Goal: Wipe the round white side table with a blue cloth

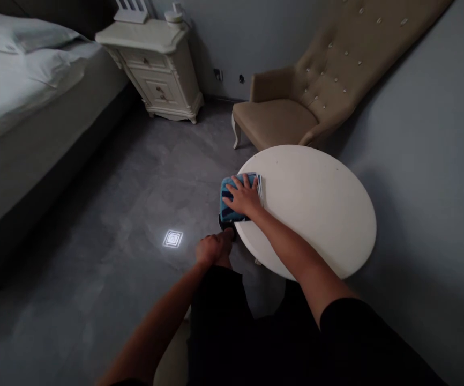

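Right hand point(243, 197) flat on blue cloth point(229, 199) at table point(316, 203) edge.

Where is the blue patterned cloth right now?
In the head view, the blue patterned cloth lies at the left edge of the round white table, under the right hand, just above the left hand.

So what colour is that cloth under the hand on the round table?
The folded cloth is blue with darker markings, shown in the head view.
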`<state>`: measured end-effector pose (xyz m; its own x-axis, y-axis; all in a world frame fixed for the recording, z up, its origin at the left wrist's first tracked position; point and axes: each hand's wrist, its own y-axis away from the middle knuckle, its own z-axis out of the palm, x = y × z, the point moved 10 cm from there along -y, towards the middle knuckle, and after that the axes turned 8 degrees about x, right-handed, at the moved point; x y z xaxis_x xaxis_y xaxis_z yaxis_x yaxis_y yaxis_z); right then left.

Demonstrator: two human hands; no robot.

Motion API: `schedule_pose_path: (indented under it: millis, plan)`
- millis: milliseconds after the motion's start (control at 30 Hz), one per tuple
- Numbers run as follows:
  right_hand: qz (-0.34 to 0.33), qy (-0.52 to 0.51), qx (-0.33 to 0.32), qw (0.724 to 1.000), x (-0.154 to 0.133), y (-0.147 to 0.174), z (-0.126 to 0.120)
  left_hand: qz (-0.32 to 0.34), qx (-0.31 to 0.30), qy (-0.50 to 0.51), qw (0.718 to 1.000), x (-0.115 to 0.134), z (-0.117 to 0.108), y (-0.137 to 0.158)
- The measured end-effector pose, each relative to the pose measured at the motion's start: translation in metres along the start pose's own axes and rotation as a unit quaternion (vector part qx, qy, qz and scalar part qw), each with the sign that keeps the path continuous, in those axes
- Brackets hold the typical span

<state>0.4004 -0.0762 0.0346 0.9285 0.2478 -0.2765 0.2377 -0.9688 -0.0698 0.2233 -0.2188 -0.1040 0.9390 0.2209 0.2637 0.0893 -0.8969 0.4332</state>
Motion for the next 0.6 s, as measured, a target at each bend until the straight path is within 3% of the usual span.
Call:
schedule_pose_path:
  millis: [200,333,467,600]
  plan:
    - [0.084,0.02,-0.003,0.996,0.103,-0.115,-0.005,-0.007,-0.023,-0.05,0.998,-0.004,0.009,-0.021]
    - [0.153,0.038,0.007,0.988,0.195,-0.159,-0.019,-0.009,-0.029,-0.062,0.998,-0.001,0.011,-0.03]
    - [0.231,0.069,0.004,0.971,0.293,-0.156,-0.043,-0.007,-0.029,-0.073,0.997,0.003,0.015,-0.035]
    - [0.316,0.078,0.025,0.945,0.387,-0.101,-0.081,-0.003,-0.022,-0.074,0.997,0.006,0.017,-0.036]
